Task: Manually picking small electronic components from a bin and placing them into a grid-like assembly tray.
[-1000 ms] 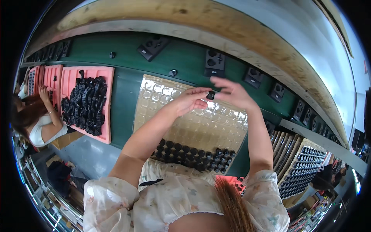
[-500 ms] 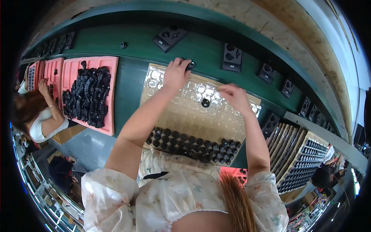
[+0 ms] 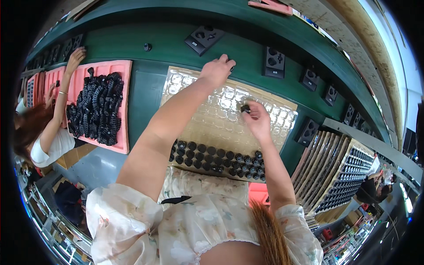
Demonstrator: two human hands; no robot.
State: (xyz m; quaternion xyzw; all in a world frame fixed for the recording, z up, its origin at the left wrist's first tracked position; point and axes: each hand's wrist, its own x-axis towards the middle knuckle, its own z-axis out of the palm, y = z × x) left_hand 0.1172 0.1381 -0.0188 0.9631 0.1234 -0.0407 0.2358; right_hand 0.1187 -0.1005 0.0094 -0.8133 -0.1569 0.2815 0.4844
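Note:
Stretched over the far edge of a clear moulded plastic tray (image 3: 212, 128), my left hand (image 3: 216, 73) closes its fingers round a small black round part (image 3: 232, 69) on the green belt, mostly hidden by the fingers. Above the tray's bare pockets, my right hand (image 3: 257, 120) pinches another small black round part (image 3: 245, 108) between thumb and fingers. Rows of black round caps (image 3: 211, 151) fill the tray's near side, some showing shiny tops.
Black boxes with insert cut-outs (image 3: 204, 38) stand along the green belt (image 3: 168, 39), with a loose black part (image 3: 147, 47) among them. At left, a pink tray (image 3: 126, 101) holds heaped black ribbed parts near a co-worker's arm (image 3: 59, 101). Stacked filled trays (image 3: 329, 172) lean at right.
My right hand has taken the black part off the tray's middle. My left hand has shifted right along the belt. The belt's boxes sit further right; the co-worker's hand has reached to the belt.

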